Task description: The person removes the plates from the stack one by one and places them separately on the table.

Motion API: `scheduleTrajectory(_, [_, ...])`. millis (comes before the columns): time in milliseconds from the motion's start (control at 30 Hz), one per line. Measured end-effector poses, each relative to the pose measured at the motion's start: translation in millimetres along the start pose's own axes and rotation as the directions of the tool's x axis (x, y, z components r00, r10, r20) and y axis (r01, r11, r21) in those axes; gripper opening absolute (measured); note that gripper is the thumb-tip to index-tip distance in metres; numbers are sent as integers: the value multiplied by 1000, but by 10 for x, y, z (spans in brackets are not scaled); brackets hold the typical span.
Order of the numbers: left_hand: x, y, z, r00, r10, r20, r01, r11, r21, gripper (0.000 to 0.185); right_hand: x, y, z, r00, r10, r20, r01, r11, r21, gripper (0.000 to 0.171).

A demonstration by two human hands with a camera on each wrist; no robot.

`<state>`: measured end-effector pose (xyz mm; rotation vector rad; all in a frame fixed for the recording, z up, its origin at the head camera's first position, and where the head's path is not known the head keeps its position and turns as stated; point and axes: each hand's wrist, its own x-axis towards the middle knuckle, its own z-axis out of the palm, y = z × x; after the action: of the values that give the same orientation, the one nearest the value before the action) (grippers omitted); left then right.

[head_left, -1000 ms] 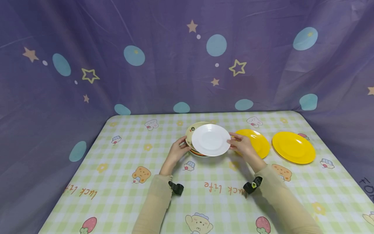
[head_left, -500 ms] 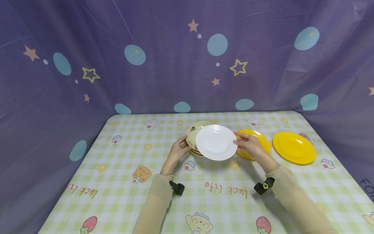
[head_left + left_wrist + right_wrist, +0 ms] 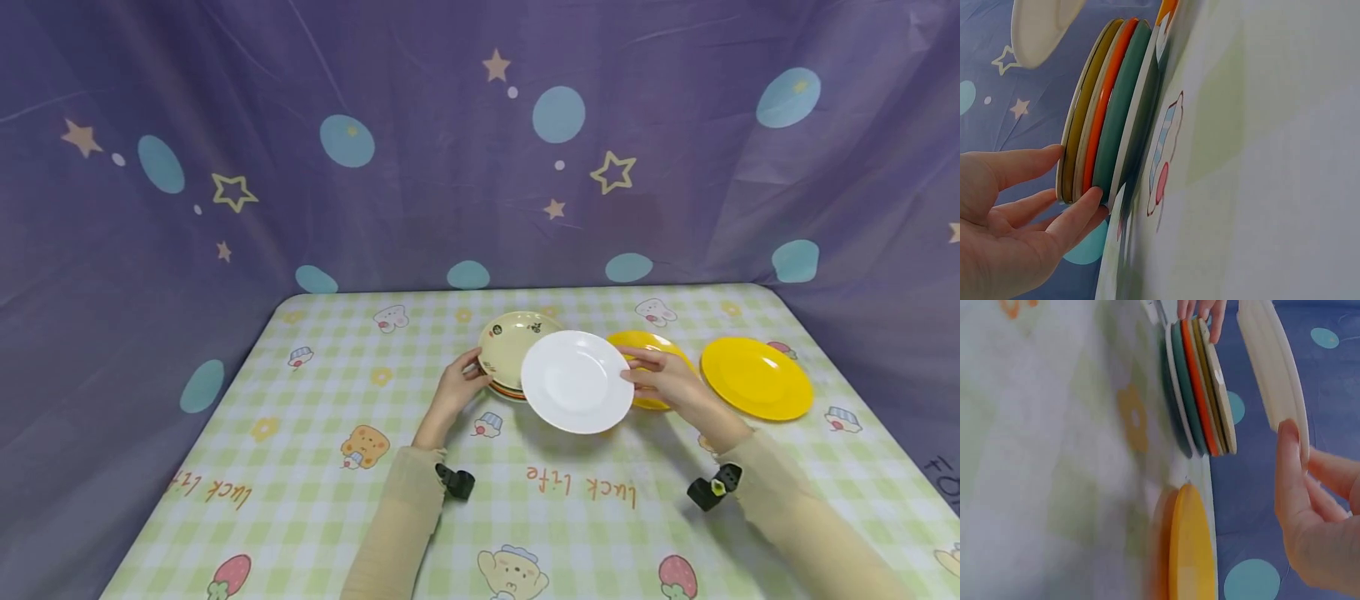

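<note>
At four o'clock from the cream-topped plate stack [image 3: 512, 352], the right hand [image 3: 667, 383] pinches a raised white plate [image 3: 577, 382]; the left hand [image 3: 455, 387], fingers spread, touches the stack near nine o'clock.

Checked tabletop [image 3: 570, 533], stack of plates [image 3: 507, 358], two yellow plates [image 3: 756, 378]

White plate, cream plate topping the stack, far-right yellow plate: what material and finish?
White plate: melamine or ceramic, smooth; soft sheen doesn't settle which.
Cream plate: perhaps melamine, smooth; dark printed motifs on an even light ground, though ceramic is possible.
Yellow plate: likely plastic or melamine, glossy; uniform saturated colour and a bright highlight.
</note>
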<state>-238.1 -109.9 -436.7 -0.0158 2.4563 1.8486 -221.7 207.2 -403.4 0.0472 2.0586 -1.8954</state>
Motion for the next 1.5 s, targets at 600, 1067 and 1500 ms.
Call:
scheduleTrajectory(600, [0,7,20,1000,-21,-11,21,1000,10,58,-162,217,-330,985,2,174,22,991,-132,56])
scheduleTrajectory(1067, [-18,22,20,1000,-24,-11,24,1000,18,57,-368,348,-615,954,28,297,28,983,-182,50])
scheduleTrajectory(1500, [-18,13,17,1000,-14,-15,14,1000,11,58,-446,499,-841,914,54,402,1,991,-136,31])
